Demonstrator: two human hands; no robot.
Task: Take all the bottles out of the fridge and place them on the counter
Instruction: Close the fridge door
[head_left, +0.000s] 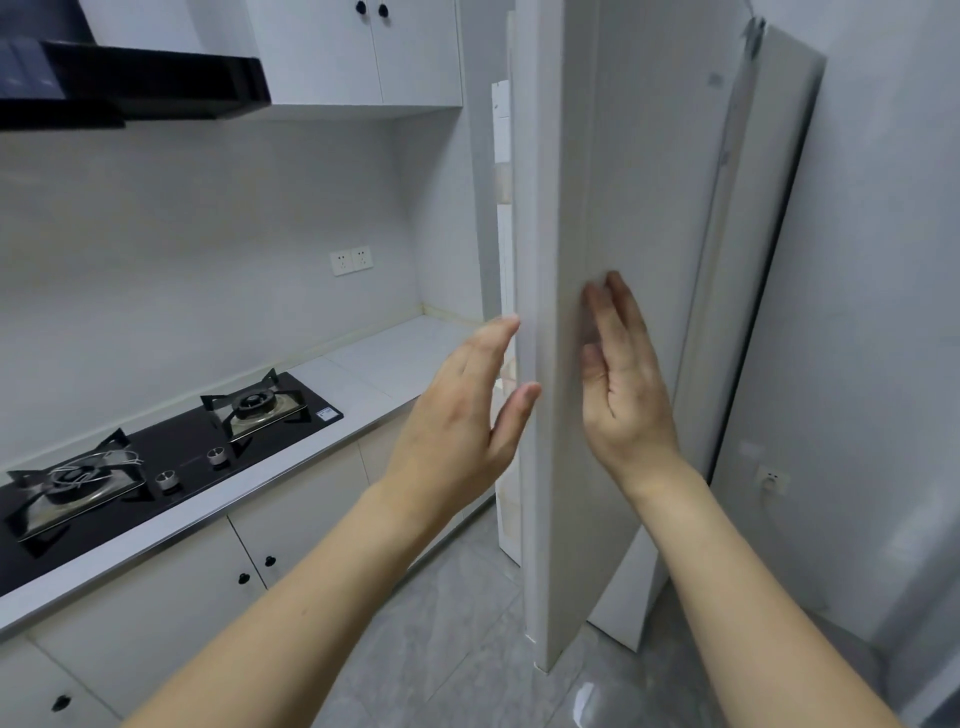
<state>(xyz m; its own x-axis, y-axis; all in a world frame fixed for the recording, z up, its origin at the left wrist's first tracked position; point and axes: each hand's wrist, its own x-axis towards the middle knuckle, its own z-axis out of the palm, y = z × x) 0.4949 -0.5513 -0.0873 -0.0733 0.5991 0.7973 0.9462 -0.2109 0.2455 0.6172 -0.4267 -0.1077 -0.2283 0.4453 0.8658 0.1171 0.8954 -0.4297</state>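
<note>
A tall pale-grey fridge (654, 156) stands at the right of the kitchen, its left door (550, 218) swung partly out so I see its edge. My left hand (467, 410) reaches toward that door edge with straight fingers, the thumb near the front of the edge. My right hand (623, 374) lies flat with straight fingers against the door's outer face. The fridge's inside is hidden, and no bottles are visible. The grey counter (395, 358) runs along the wall to the left of the fridge.
A black gas hob (156, 457) with two burners sits in the counter at the left, under a black range hood (135, 83). White cabinets hang above and stand below the counter. Wall sockets (351, 261) are on the backsplash. Grey tiled floor (467, 649) lies below.
</note>
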